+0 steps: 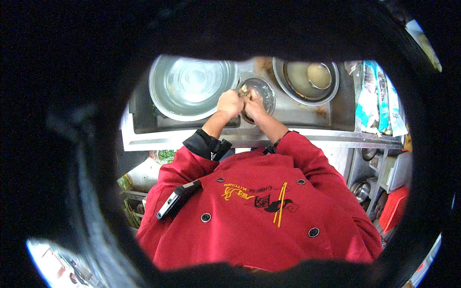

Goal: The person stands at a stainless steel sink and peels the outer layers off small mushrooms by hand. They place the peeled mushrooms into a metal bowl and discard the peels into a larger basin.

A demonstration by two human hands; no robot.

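Note:
Both of my hands meet over the left part of a small round bowl (268, 95), which stands on the steel divider between two sink basins. My left hand (230, 103) is curled, its fingers against small pale brownish food pieces (244, 89). From the other side my right hand (255, 104) closes on the same pieces, its fingertips near my left hand's. What the pieces are, I cannot tell. A large metal basin of clear water (194, 81) stands left of my hands. On the right is a metal basin (333, 81) of cloudy liquid with a round ladle or bowl (319, 75) in it.
Plastic packages (374, 100) lie at the sink's right end. The sink's front rim (309, 136) runs before my body. Below right are shelves with metal bowls (360, 190) and a red plastic basket (394, 209). Bagged greens (165, 156) sit below left. Dark edges block much of the view.

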